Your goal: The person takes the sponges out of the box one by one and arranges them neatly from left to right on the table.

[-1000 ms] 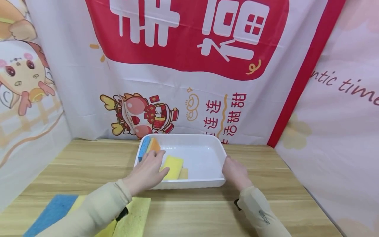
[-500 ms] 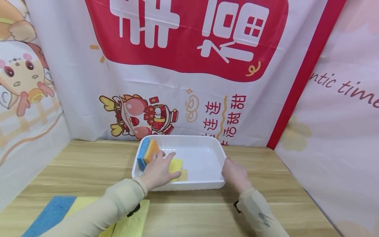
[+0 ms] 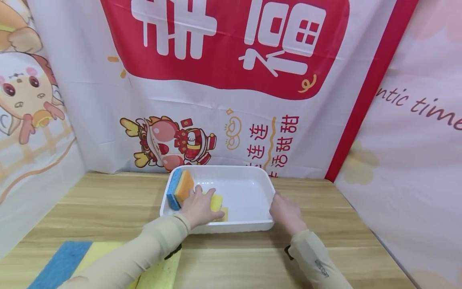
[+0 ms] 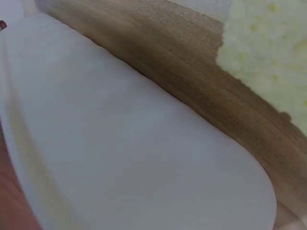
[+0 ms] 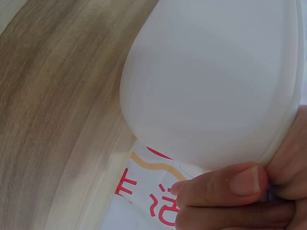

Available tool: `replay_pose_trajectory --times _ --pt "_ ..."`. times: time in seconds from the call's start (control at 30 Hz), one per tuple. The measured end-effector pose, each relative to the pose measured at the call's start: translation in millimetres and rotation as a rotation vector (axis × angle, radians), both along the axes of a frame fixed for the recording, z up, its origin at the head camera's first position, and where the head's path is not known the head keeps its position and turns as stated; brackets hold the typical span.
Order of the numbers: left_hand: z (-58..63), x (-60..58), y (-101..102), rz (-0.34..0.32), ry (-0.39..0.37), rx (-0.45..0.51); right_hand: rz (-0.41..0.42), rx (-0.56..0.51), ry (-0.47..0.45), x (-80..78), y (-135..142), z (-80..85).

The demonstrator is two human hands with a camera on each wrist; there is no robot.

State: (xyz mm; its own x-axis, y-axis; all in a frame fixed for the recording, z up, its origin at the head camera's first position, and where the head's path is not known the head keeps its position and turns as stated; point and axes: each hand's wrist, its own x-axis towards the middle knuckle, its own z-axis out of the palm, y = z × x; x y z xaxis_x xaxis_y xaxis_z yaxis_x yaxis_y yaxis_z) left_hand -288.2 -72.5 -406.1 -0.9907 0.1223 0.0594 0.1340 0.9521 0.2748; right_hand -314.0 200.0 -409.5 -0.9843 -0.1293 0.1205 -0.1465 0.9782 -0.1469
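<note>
A white plastic tray (image 3: 249, 196) sits on the table. Blue (image 3: 173, 190) and orange (image 3: 185, 186) sponges stand on edge, side by side, at its left end. My left hand (image 3: 200, 206) reaches over the front rim with fingers and thumb spread above a yellow sponge (image 3: 216, 202), hiding much of it. A smaller tan piece (image 3: 225, 214) lies beside the yellow one. My right hand (image 3: 286, 212) grips the tray's right end; in the right wrist view its curled fingers (image 5: 220, 189) are at the rim. The left wrist view mostly holds the tray's outer wall (image 4: 144, 139).
Large flat blue (image 3: 61, 263) and yellow (image 3: 166, 269) sponge sheets lie at the table's front left, partly under my left sleeve. A printed cloth (image 3: 231, 100) hangs right behind the tray, and more cloth closes off both sides.
My left hand has moved right, away from the standing blue and orange sponges and over the yellow sponge. The right hand keeps its grip on the tray.
</note>
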Motion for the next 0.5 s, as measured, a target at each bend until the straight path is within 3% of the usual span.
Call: replay_pose_trajectory --times 0.5 --pt "-8.5 -7.1 1.7 0.021 -0.022 -0.014 -0.007 0.007 -0.006 -1.6 -0.1 -1.0"
